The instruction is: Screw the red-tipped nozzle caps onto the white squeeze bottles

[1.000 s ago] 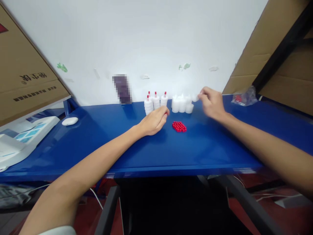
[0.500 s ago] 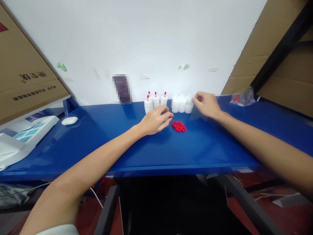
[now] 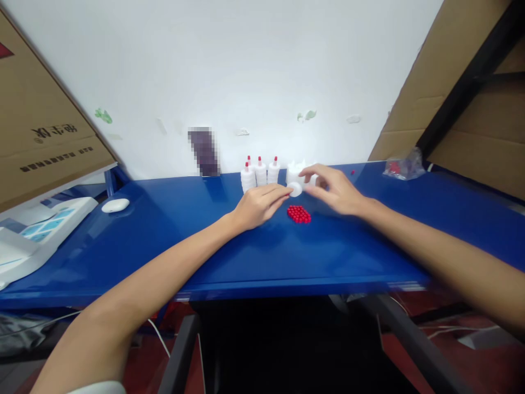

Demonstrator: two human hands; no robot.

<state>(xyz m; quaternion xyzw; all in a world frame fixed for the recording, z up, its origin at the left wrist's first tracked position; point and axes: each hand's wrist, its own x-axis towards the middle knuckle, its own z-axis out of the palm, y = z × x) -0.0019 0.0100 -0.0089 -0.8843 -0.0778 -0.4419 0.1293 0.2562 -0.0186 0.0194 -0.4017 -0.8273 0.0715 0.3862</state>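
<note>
My left hand point(image 3: 262, 207) is closed in a pinch at the edge of a white squeeze bottle point(image 3: 295, 189), which is tipped so that its round base shows. A speck of red is at those fingertips; the bottle's nozzle is hidden. Just right of the bottle, my right hand point(image 3: 334, 190) is blurred, its thumb and index finger apart with nothing seen between them. Below lies a cluster of small red caps point(image 3: 299, 214) on the blue table. White bottles with red tips point(image 3: 261, 173) stand behind my left hand. White bottles without red tips point(image 3: 293, 172) are partly covered by my right hand.
A single red cap point(image 3: 353, 172) and a clear plastic bag point(image 3: 406, 166) with red pieces lie at the back right. At the left are a white oval case point(image 3: 115, 206) and a white device point(image 3: 53, 232). Cardboard point(image 3: 45, 104) flanks the blue table point(image 3: 246, 262).
My right hand has come left and down from beside the white bottles, and its fingers have spread. A tipped bottle now shows at my left fingertips, and a lone red cap shows at the back right.
</note>
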